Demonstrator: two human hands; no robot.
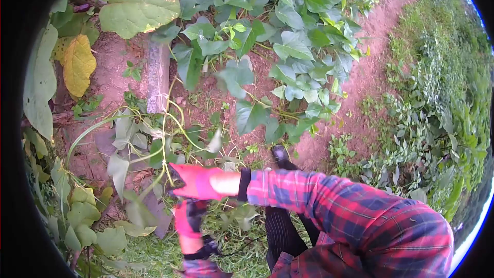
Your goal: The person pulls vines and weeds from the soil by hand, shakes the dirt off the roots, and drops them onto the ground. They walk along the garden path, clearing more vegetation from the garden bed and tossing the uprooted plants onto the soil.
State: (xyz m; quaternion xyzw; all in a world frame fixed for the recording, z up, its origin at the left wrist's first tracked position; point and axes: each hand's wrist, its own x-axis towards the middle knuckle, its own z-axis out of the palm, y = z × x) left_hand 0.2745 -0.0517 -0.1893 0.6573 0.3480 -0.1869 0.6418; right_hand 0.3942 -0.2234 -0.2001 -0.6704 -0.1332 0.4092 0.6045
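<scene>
Your right hand (198, 181) was clenched on the vine stems (164, 146), near the end of the grey strip (157, 85). Left hand (189, 220) sat just beside it; blurred, couldn't make out its grip.

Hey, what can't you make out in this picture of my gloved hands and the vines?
Head view:
Left hand: motion blur hides whether it grips anything.
Vine stems: blur hides exactly how the right hand meets them.
Grey bar: the broad leaf hides whether it continues.
Left sleeve: cut off by the bottom edge.
</scene>
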